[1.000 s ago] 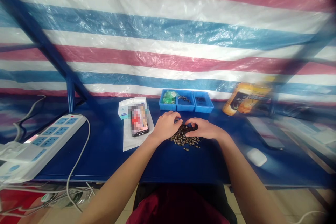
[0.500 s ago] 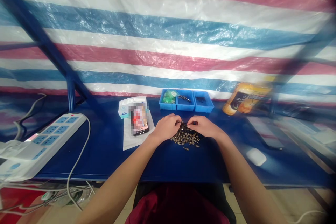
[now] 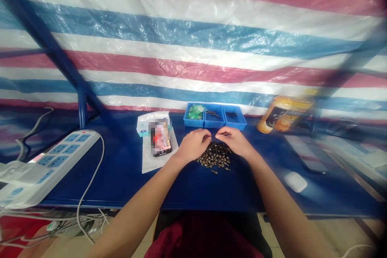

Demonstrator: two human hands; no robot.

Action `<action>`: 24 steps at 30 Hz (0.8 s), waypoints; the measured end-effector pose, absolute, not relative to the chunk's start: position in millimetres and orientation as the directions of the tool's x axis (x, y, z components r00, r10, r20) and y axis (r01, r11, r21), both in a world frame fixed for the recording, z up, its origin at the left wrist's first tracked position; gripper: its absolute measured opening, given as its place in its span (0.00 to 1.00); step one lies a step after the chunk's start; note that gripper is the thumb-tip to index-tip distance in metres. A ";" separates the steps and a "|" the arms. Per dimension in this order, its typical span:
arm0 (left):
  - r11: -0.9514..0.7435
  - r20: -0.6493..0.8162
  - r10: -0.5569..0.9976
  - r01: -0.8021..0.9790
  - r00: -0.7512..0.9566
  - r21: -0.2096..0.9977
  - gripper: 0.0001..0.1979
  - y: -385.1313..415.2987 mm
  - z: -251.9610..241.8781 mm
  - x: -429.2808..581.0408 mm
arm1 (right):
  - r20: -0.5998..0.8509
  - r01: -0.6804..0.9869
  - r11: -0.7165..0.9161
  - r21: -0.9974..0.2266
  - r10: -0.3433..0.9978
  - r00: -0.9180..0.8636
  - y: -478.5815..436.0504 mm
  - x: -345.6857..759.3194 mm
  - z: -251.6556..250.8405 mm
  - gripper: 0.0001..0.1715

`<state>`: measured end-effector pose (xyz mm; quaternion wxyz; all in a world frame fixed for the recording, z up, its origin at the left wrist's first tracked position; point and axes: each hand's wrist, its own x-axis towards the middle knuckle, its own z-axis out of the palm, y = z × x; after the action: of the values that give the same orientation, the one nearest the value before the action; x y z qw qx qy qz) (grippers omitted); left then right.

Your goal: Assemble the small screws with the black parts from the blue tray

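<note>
A heap of small brass-coloured metal screws (image 3: 215, 157) lies on the blue table, with a few loose ones at its near edge. My left hand (image 3: 195, 144) is over the heap's left side, its fingers curled and pressed together. Across from it, my right hand (image 3: 234, 141) is held above the right side with thumb and forefinger pinched. The two sets of fingertips face each other with a small gap between them. Whatever either pinch holds is too small or hidden to make out.
Behind the hands stand three joined blue bins (image 3: 214, 123) with a green bag and small dark parts. A phone (image 3: 163, 153) rests on a white packet to the left, beyond a power strip (image 3: 69, 161). Yellow bottles (image 3: 273, 115) and a white case (image 3: 295, 182) are on the right.
Both hands have risen slightly away from the heap toward the bins, uncovering more of it. My right fingertips have come out of the screws. Everything else stays in place.
</note>
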<state>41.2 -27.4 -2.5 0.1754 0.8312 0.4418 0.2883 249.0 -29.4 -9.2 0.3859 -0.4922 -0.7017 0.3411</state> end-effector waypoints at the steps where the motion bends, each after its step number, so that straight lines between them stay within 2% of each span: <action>1: -0.557 0.336 0.829 0.609 0.448 0.564 0.11 -27.1 -1.7 41.9 | 0.199 0.401 0.270 -0.875 0.957 -0.211 -29.9 247.2 -8.9 0.14; 6: -0.574 0.348 0.813 0.535 0.468 0.621 0.19 -25.9 2.0 44.1 | 0.272 0.299 0.319 -0.899 0.944 -0.188 -33.3 236.4 -9.0 0.16; 11: -0.578 0.325 0.788 0.445 0.524 0.684 0.18 -28.3 7.6 42.8 | 0.278 0.347 0.326 -0.879 0.943 -0.183 -37.7 232.1 -6.3 0.17; 19: -0.390 0.211 0.835 0.277 0.508 0.878 0.14 -26.1 8.3 39.2 | 0.286 0.312 0.342 -0.886 0.935 -0.210 -39.8 232.8 -2.1 0.13; 24: -0.272 0.158 0.848 0.158 0.506 0.949 0.12 -21.6 6.5 38.3 | 0.284 0.270 0.340 -0.901 0.932 -0.226 -40.4 233.0 -0.1 0.13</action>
<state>38.3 -21.6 6.5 0.4905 0.7159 0.3513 0.3514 233.0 -40.4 -0.1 0.4433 -0.4363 -0.6882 0.3734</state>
